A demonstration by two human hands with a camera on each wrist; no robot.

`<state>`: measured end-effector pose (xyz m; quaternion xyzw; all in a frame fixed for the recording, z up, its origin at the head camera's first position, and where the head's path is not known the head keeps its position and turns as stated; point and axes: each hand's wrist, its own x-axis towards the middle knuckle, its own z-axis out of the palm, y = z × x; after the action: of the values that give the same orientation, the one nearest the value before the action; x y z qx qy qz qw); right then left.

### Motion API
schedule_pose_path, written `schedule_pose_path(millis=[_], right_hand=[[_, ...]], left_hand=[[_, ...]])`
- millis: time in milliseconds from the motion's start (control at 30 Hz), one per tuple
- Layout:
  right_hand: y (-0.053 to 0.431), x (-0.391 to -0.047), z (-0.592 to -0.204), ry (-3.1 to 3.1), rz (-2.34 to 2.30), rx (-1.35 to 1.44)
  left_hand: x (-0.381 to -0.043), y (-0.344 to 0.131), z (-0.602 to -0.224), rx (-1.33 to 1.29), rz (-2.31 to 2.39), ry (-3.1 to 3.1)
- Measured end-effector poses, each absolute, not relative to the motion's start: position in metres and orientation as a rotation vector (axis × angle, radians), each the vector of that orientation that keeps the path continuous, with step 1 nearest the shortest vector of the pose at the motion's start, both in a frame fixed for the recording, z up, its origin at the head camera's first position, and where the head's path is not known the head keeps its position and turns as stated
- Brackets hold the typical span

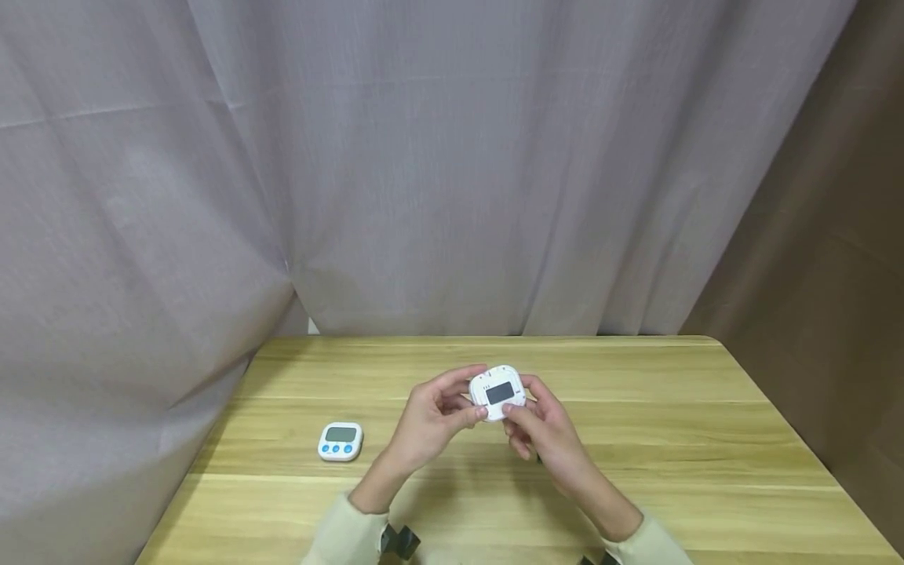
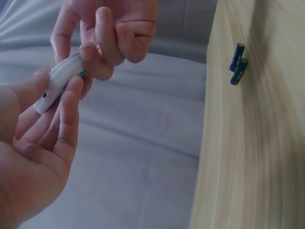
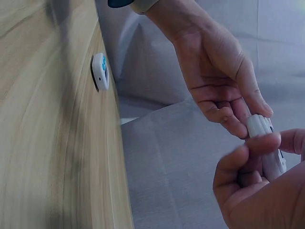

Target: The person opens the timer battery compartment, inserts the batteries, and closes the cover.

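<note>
Timer (image 1: 501,392), markings (image 1: 486,387) apparently illegible

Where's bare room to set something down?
Yellow wooden table: right of the right hand to the table's edge; also between the white rounded blue-buttoned timer lying left and the far edge. Crowded: inward of that hand, where two dark blue cylindrical batteries lie.
</note>
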<state>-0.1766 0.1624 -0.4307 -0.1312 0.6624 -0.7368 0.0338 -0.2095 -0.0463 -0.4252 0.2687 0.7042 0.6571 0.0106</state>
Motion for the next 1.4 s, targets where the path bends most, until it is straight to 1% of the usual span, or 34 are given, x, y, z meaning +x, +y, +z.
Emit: schedule_pose_path(millis=[900, 1033, 1233, 1400], right_hand=[[0.1592, -0.1786, -0.4399, 1.953, -2.272, -0.516], [0.1629, -0.1796, -0.4375, 1.968, -2.266, -0.478], [0.1674, -0.1824, -0.4340, 1.969, -2.298, -0.322], [0.1677, -0.1845, -0.4343, 1.938, -2.341, -0.258]], left_hand=[[-0.2062, -0.0400, -0.4277, 0.776, 2.079, 2.234], [-0.2068, -0.0396, -0.4266, 0.784, 2.080, 2.232], [-0.2075, -0.0394, -0.4255, 0.740, 2.110, 2.254], [-0.2089, -0.0402, -0.4277, 0.722, 2.132, 2.278]])
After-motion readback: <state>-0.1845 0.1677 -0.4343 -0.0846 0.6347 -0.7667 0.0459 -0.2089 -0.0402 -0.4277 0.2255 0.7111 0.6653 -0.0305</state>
